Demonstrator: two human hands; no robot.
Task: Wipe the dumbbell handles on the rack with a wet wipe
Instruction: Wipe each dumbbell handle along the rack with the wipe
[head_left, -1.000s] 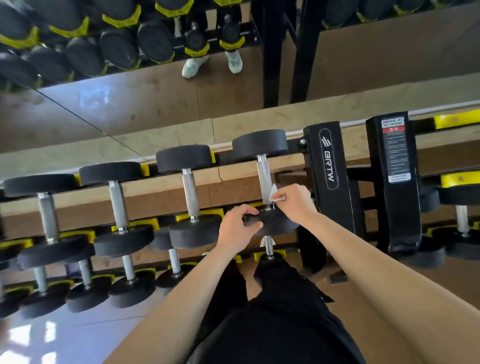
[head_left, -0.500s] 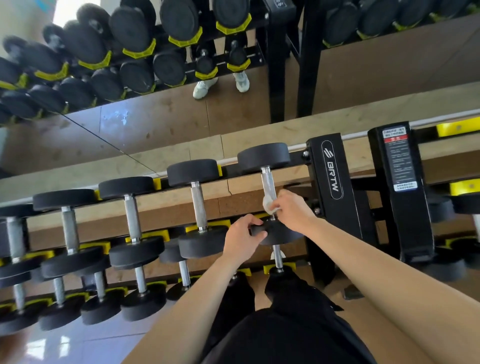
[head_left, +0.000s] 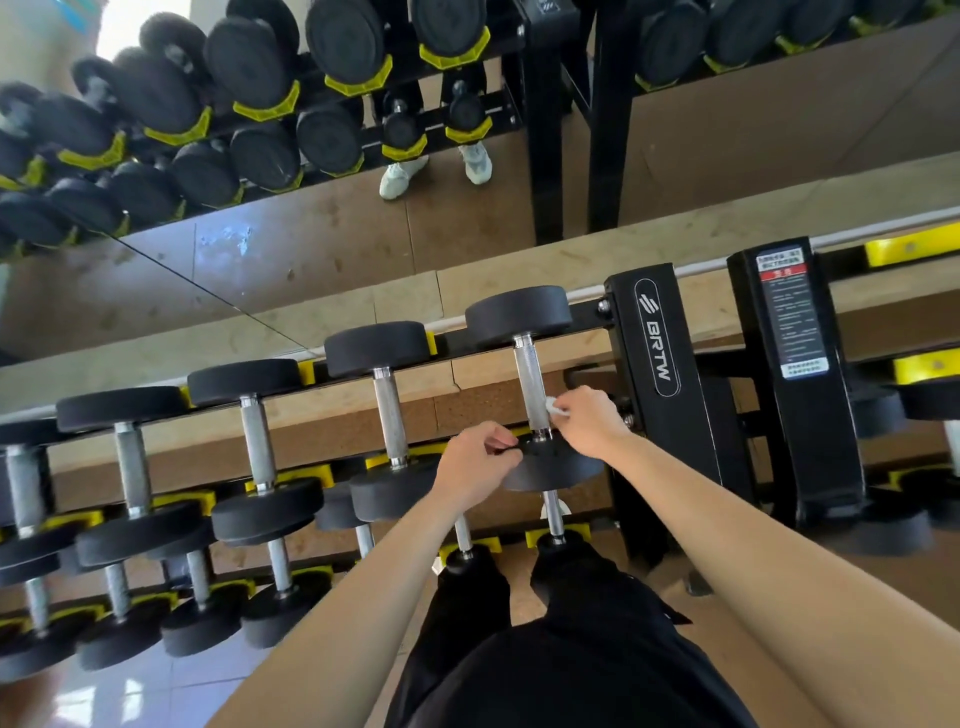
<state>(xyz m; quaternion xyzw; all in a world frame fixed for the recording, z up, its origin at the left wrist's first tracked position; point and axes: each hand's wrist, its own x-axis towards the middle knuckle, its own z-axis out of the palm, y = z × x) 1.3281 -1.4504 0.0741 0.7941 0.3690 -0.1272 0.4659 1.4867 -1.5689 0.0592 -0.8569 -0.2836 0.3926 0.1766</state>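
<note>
A black dumbbell with a knurled steel handle lies at the right end of the rack's top row. My right hand pinches a small white wet wipe against the lower part of that handle, just above the near weight head. My left hand grips the left rim of that near head. Further dumbbells lie side by side to the left on the same row.
The black rack upright marked BRTW stands right of my right hand, and a second post with a warning label beyond it. A lower row of dumbbells sits beneath. A mirror behind reflects the rack and shoes.
My right hand with the wipe has slid slightly down the handle toward the near head. The left hand keeps its hold on the head. The camera has tilted up.
</note>
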